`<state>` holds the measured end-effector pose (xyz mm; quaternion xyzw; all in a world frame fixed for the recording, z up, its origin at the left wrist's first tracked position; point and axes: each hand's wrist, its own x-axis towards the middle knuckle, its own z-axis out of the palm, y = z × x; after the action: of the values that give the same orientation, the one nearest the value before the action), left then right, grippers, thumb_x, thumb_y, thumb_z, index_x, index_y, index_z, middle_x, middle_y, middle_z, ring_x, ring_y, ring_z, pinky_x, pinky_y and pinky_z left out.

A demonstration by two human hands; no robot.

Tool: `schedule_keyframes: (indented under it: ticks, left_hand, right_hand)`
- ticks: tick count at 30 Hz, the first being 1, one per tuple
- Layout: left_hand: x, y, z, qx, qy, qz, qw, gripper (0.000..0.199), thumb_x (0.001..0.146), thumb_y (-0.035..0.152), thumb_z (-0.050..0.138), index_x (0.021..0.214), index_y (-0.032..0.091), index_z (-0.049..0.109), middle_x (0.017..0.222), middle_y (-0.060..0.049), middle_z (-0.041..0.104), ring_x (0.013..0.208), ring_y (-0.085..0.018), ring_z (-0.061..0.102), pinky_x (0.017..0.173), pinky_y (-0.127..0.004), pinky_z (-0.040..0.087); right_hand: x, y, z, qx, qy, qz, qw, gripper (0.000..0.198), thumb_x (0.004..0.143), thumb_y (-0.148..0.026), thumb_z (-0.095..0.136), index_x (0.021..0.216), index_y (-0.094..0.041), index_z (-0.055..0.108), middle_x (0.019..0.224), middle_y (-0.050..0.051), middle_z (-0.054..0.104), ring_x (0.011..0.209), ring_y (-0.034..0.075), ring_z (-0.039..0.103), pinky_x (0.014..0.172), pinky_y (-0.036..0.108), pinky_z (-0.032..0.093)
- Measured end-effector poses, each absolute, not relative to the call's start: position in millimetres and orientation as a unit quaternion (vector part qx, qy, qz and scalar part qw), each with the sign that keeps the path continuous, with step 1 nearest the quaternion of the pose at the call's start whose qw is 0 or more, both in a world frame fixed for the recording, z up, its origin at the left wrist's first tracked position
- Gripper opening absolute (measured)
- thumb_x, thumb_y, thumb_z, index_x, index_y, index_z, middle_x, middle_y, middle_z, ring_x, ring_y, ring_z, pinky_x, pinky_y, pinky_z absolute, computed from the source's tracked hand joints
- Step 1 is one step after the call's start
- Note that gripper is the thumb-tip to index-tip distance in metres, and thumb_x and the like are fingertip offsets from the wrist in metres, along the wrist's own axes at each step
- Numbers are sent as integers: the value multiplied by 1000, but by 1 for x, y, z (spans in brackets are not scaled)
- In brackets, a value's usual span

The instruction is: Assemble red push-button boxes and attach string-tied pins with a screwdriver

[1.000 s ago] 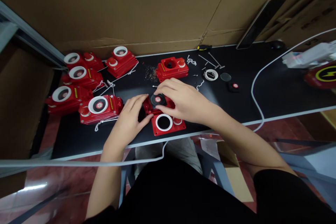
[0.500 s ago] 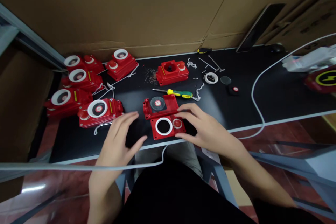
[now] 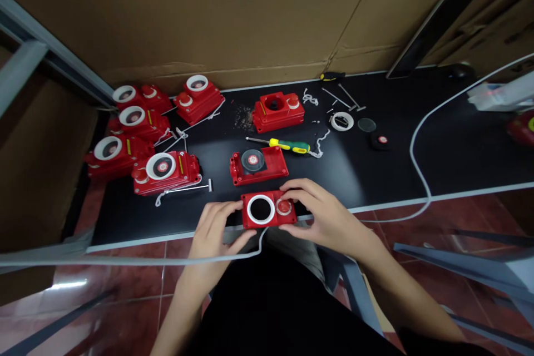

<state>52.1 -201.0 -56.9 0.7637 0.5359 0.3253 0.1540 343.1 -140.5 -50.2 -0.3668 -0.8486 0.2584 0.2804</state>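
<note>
A red housing cover (image 3: 272,197) with a white ring round a dark opening and a clear red round part lies at the table's front edge. My left hand (image 3: 217,233) grips its left end between thumb and fingers. At the right end, my right hand (image 3: 319,212) pinches the cover, fingertips beside the round part. Just behind sits an open red housing base (image 3: 273,162), with a clear disc (image 3: 252,160) bearing a red-and-white centre inside it. A green-and-yellow screwdriver (image 3: 292,146) lies beyond the base.
Several assembled red boxes (image 3: 167,169) stand at the left. Another red box (image 3: 278,113) with a bare round opening is at the back. A white ring (image 3: 342,121), a glass disc (image 3: 366,124) and small metal hammers (image 3: 346,97) lie to the right. A pale cable (image 3: 411,150) crosses the table.
My left hand has moved right from beside the cover and now holds its left end. The cover has shifted slightly toward me, away from the base; my right hand has closed on it.
</note>
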Motion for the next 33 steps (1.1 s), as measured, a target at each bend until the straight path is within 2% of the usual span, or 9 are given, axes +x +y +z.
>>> schedule_keyframes:
  ticks: [4, 6, 9, 12, 15, 19, 21, 29, 33]
  left_hand:
    - [50, -205, -58, 766, 532, 311, 184, 57, 106, 36, 84, 156, 30, 58, 148, -14, 73, 131, -34, 75, 110, -53, 68]
    - [49, -205, -59, 777, 521, 302, 184, 61, 106, 35, 84, 159, 30, 55, 152, -15, 72, 136, -35, 74, 114, -57, 67]
    - [47, -204, -54, 789, 506, 296, 186, 61, 106, 32, 84, 159, 30, 55, 147, -14, 76, 131, -36, 75, 110, -58, 68]
    - [43, -197, -35, 787, 504, 304, 186, 57, 103, 32, 87, 153, 30, 59, 141, -12, 78, 125, -33, 77, 106, -54, 69]
    - [40, -174, -7, 799, 491, 320, 135, 60, 98, 41, 91, 149, 29, 62, 137, -10, 79, 123, -32, 75, 110, -52, 65]
    - [37, -130, 14, 801, 485, 331, 116, 58, 96, 40, 92, 146, 24, 66, 140, -10, 78, 128, -32, 74, 114, -50, 63]
    - [36, -112, 14, 796, 483, 334, 144, 60, 95, 37, 92, 147, 23, 66, 143, -10, 76, 129, -31, 75, 115, -48, 64]
    - [33, -96, -12, 773, 464, 378, 210, 56, 95, 36, 93, 144, 23, 69, 141, -12, 74, 129, -29, 76, 116, -46, 66]
    - [33, -98, -16, 781, 460, 373, 199, 57, 98, 36, 92, 148, 24, 68, 142, -12, 73, 128, -29, 76, 117, -47, 65]
  right_hand:
    - [341, -142, -51, -365, -838, 299, 275, 44, 87, -20, 91, 122, -23, 65, 138, 15, 71, 119, 29, 80, 99, 49, 74]
    - [340, -143, -53, -367, -832, 309, 278, 44, 85, -18, 91, 120, -23, 66, 139, 14, 71, 117, 27, 80, 99, 47, 73]
    - [341, -143, -51, -362, -825, 335, 277, 46, 83, -19, 94, 119, -25, 66, 138, 12, 72, 113, 25, 80, 95, 43, 73]
    - [345, -135, -37, -331, -831, 341, 288, 46, 86, -26, 97, 121, -26, 68, 136, 11, 74, 116, 25, 79, 95, 41, 73]
    - [348, -113, -12, -293, -856, 278, 324, 46, 91, -35, 96, 127, -26, 69, 138, 12, 76, 124, 28, 77, 101, 45, 70]
    - [345, -66, 7, -272, -875, 213, 340, 48, 91, -40, 97, 130, -25, 72, 136, 12, 79, 126, 31, 75, 110, 53, 63]
    - [343, -45, 4, -261, -872, 222, 349, 48, 90, -42, 97, 128, -26, 75, 134, 10, 80, 128, 32, 74, 115, 55, 61]
    - [339, -28, -21, -254, -851, 290, 356, 48, 93, -44, 95, 133, -27, 76, 138, 11, 76, 131, 28, 75, 117, 50, 63]
    - [339, -30, -22, -254, -852, 297, 349, 47, 95, -43, 93, 135, -27, 76, 139, 11, 76, 131, 29, 75, 118, 51, 64]
